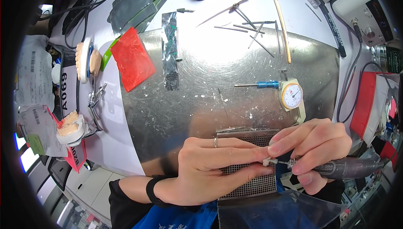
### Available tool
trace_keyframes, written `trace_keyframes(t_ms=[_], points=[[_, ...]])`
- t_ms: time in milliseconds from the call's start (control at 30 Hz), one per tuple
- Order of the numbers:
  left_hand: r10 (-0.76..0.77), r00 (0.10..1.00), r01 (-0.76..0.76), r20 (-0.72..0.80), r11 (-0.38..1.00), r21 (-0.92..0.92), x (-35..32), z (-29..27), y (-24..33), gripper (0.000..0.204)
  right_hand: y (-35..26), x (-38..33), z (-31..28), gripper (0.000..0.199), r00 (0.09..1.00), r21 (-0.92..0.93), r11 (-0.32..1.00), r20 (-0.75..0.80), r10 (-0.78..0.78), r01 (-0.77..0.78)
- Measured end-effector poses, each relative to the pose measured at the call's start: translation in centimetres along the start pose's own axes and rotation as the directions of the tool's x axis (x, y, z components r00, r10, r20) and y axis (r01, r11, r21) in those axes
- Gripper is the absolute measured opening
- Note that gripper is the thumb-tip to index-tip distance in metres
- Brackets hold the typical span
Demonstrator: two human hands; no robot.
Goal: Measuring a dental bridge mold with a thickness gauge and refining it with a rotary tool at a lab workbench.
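My left hand (218,162), a ring on one finger, pinches a small whitish piece (267,161), perhaps a dental crown, between thumb and fingertips. In my right hand (317,147) lies a dark rotary handpiece (350,168), its tip pointing left. The thin metal bur (283,162) in it reaches the small piece; whether it touches cannot be made out. Both hands meet over a perforated metal grille (252,185), and the right fingertips rest against the left ones. Beyond the right hand lies a dial gauge caliper (291,96).
A blue-handled tool (267,84) lies by the caliper. Farther off are several loose burs (251,28), a long thin stick (282,27) and a red wax sheet (133,60). Dental models (85,61) stand left. A white control unit (357,11) with a cable is far right; a clear shield (268,212) sits nearest me.
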State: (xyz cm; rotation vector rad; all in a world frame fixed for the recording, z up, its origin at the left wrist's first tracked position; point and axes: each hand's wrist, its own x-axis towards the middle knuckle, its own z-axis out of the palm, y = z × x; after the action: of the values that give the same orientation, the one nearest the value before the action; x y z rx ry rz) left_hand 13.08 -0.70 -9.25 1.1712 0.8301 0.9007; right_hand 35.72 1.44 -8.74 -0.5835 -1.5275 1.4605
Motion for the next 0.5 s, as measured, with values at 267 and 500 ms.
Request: trace_keyframes(t_ms=[267,500], points=[[-0.009,1.0,0.008,-0.008,1.0,-0.003,-0.11,0.02,-0.05,0.03,0.1,0.25,-0.24,0.011,0.999,-0.014,1.0,0.035,-0.026,0.026],[0.011,1.0,-0.01,-0.007,1.0,0.021,-0.05,0.01,-0.1,0.03,0.2,0.23,-0.28,0.011,0.998,-0.01,0.999,0.042,-0.035,0.036]])
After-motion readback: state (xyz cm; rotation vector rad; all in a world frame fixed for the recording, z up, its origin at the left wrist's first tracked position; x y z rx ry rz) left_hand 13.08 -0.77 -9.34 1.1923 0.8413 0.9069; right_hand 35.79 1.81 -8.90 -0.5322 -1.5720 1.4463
